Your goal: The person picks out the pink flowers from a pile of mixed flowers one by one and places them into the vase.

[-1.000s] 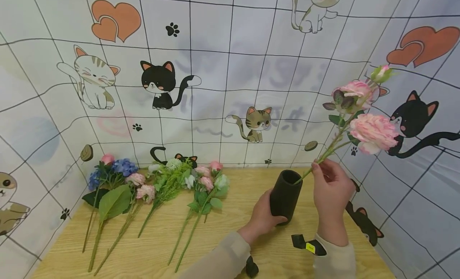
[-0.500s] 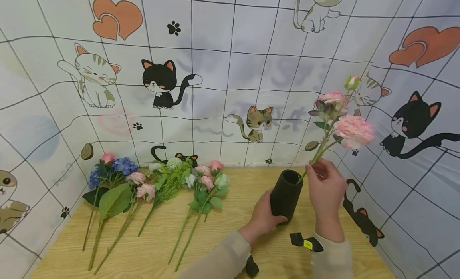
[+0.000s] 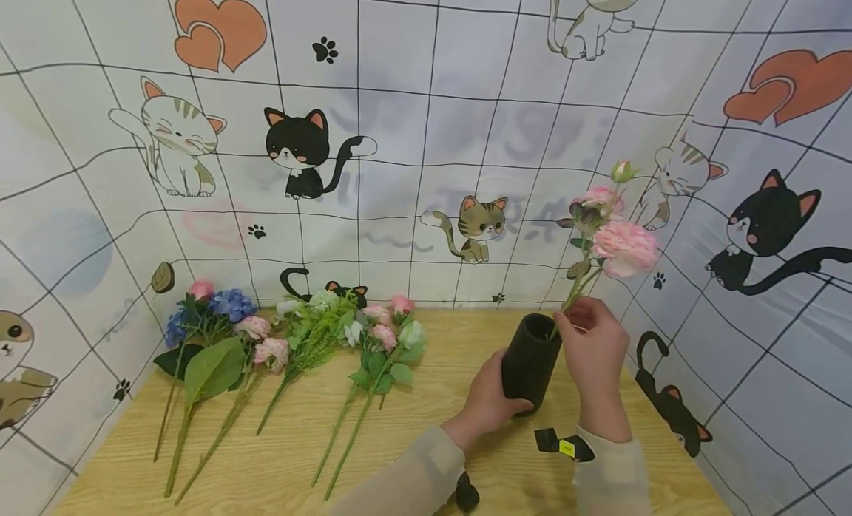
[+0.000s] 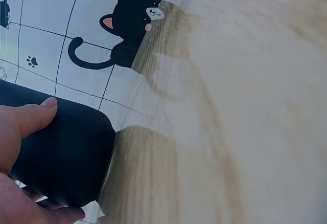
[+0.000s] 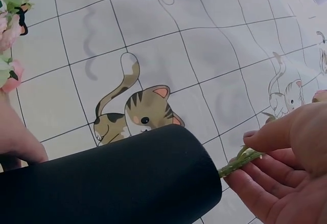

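Note:
My left hand (image 3: 489,398) grips a black cylindrical vase (image 3: 529,368), which tilts slightly to the right. In the left wrist view the thumb lies along the vase's side (image 4: 66,147) near its base. My right hand (image 3: 595,353) pinches the green stem (image 5: 240,161) of an artificial pink flower (image 3: 624,248) just above the vase's mouth. The stem's lower end is inside the mouth and hidden there. Two pink blooms, a small bud (image 3: 622,171) and dark leaves stand above the right hand.
Several artificial flowers lie on the wooden table (image 3: 266,464) at the left: blue hydrangea (image 3: 233,304), pink blooms (image 3: 271,353), green foliage (image 3: 313,338) and a pale green-white rose (image 3: 411,334). A cat-print cloth (image 3: 399,131) hangs behind and at both sides.
My right hand has moved left and slightly down, bringing the pink flower lower and more upright, with its stem deeper in the vase. The left hand and vase stay nearly still.

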A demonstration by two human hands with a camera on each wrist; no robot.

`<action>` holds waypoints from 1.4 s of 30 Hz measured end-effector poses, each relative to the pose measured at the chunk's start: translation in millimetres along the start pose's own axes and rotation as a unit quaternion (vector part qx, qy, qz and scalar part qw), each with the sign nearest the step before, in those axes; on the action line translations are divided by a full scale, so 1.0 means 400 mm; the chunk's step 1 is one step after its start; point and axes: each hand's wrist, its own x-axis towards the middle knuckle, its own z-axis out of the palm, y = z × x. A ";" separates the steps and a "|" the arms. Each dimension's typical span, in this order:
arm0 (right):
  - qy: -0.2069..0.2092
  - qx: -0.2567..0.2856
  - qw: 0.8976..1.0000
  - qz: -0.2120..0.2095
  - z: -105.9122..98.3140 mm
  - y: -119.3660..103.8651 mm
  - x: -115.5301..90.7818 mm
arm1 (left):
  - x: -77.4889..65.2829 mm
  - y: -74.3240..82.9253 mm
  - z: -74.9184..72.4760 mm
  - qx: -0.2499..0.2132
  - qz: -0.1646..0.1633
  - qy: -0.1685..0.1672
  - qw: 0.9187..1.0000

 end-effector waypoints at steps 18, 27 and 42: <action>-0.076 -0.009 0.997 0.027 0.000 0.017 0.003 | 0.002 0.001 0.002 0.016 -0.006 0.001 1.000; -0.077 0.009 0.997 0.029 0.001 0.013 0.002 | 0.005 0.000 0.001 0.019 -0.008 -0.001 1.000; -0.087 -0.018 0.994 0.063 -0.005 0.009 0.006 | 0.003 0.000 -0.001 0.012 -0.015 -0.002 1.000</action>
